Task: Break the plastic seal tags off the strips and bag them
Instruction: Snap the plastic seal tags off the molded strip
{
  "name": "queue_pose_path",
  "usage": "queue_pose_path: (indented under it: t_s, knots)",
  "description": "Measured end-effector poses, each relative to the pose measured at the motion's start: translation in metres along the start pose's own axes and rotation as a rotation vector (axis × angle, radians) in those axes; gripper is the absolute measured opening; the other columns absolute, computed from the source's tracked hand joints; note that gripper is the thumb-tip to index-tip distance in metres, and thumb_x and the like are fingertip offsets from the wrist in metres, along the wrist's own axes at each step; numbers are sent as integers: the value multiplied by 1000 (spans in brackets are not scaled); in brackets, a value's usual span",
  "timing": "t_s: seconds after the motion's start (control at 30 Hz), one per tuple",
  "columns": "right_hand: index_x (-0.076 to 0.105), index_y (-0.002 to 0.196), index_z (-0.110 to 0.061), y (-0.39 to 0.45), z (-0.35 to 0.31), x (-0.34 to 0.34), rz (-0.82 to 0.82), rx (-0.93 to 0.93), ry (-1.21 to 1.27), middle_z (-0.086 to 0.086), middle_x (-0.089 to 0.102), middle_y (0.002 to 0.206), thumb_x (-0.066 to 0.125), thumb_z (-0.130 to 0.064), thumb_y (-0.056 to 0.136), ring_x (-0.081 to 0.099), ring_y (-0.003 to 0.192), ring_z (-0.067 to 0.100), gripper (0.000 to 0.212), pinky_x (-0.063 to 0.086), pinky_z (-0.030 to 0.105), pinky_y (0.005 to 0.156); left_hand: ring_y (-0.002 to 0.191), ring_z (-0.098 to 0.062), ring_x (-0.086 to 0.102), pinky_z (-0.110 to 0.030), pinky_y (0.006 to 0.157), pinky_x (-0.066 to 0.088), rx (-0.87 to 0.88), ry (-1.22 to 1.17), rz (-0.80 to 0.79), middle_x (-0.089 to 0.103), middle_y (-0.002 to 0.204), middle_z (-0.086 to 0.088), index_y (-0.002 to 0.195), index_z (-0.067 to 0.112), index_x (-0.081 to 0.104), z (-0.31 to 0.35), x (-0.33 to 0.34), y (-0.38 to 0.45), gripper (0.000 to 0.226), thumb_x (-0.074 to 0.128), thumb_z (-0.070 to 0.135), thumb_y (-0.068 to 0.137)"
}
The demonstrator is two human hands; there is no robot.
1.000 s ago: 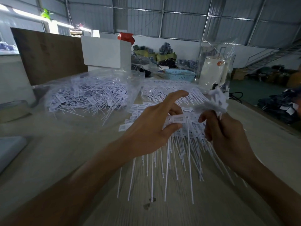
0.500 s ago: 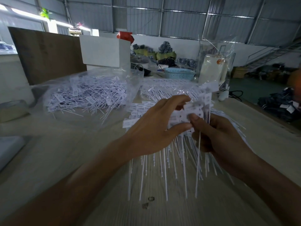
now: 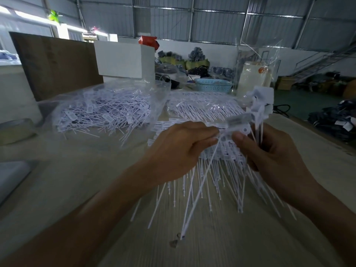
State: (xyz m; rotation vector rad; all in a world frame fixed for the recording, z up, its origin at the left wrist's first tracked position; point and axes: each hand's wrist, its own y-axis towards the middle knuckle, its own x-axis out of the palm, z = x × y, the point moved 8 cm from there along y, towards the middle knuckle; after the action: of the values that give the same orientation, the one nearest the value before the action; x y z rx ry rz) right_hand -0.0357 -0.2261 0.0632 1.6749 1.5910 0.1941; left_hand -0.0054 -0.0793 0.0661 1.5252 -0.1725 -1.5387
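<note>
Left hand (image 3: 179,149) and right hand (image 3: 269,153) pinch seal tag (image 3: 238,125), apparently mid-snap; bag (image 3: 107,110) part-filled, strips (image 3: 221,170) remain

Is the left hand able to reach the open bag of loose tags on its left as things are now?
Probably yes: nothing stands between the left hand and the bag, but its fingers are pinching a tag.

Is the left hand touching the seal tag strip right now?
Touching. Head view shows the left hand pinching the seal tag strip with thumb and fingertips, opposite the right hand.
</note>
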Motion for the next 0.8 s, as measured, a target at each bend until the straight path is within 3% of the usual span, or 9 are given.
queue_pose_path:
  t_s: [0.1, 0.2, 0.3, 0.4, 0.5, 0.57, 0.7, 0.8]
  knots:
    - [55, 79, -38, 1, -12, -4, 4, -188, -287, -17, 52, 63, 56, -35, 97, 46, 51, 0, 18, 32, 7, 51, 71, -18, 55, -25, 71, 40, -1, -140, 4, 62, 73, -5, 90, 5, 70, -3, 2, 1, 22, 54, 15, 100]
    - [48, 82, -49, 0, -13, 0, -32, -267, -406, -26, 53, 67, 61, -20, 97, 45, 51, -4, 35, 29, 5, 51, 74, -12, 61, -25, 71, 45, -74, -248, 15, 67, 77, -1, 91, 17, 75, -12, 1, -1, 18, 58, 11, 97]
    - [57, 67, -39, 3, -3, -7, -19, -95, -253, -17, 51, 57, 58, -40, 92, 44, 46, 0, 25, 32, 7, 48, 80, -4, 60, -19, 75, 45, -24, -236, 18, 64, 84, 13, 104, 9, 74, -7, -2, 0, 19, 57, 14, 98]
    - [47, 58, -16, 4, 17, -5, -90, 150, 7, -5, 38, 50, 55, -49, 87, 31, 42, 4, 44, 30, 13, 45, 86, 2, 57, -13, 79, 40, -1, -202, 59, 63, 93, 18, 109, 9, 73, -4, -7, 1, 23, 62, 22, 94]
    - [37, 59, -18, -1, 29, 8, -204, 354, 320, 0, 29, 56, 57, -47, 85, 22, 46, 13, 44, 28, 20, 44, 85, -11, 54, -28, 78, 41, 82, -37, 64, 65, 92, 11, 108, 13, 74, -1, -11, 0, 25, 71, 27, 88]
    - [35, 60, -18, -5, 34, 17, -296, 437, 393, 4, 29, 56, 58, -46, 85, 22, 45, 14, 44, 29, 22, 43, 86, -20, 55, -35, 76, 40, 200, 177, 65, 70, 94, 1, 109, 14, 75, 4, -14, -2, 25, 71, 28, 89]
    - [28, 61, -14, -15, 41, 30, -435, 543, 431, 6, 26, 53, 59, -49, 82, 20, 41, 14, 51, 23, 20, 39, 95, -25, 59, -36, 77, 34, 400, 628, 40, 69, 99, 0, 112, 22, 72, 10, -7, -5, 23, 68, 27, 90]
    - [31, 55, -20, -19, 44, 36, -521, 585, 415, 2, 21, 53, 55, -50, 82, 14, 41, 10, 47, 16, 16, 41, 98, -26, 60, -36, 82, 35, 483, 739, -6, 68, 101, 0, 116, 23, 70, 11, -3, -7, 28, 55, 16, 93]
